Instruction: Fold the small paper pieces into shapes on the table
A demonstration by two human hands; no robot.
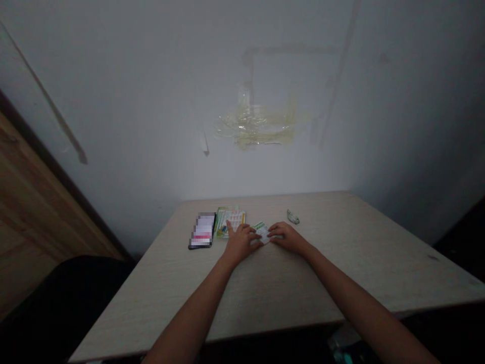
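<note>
A small white and green paper piece [262,232] lies on the pale wooden table [288,283] between my two hands. My left hand [240,241] rests on the table with its fingers curled and its fingertips pressed on the paper's left edge. My right hand [287,236] meets it from the right, fingers bent and pinched on the same paper. Just behind my left hand sits a stack of green and white printed sheets [229,221], with one finger of that hand pointing up over them.
A dark phone [202,231] with a lit screen lies left of the printed sheets. A small crumpled wrapper [293,217] lies behind my right hand. A pale wall with old tape marks [253,126] stands right behind the table. Wooden panelling [34,202] is on the left.
</note>
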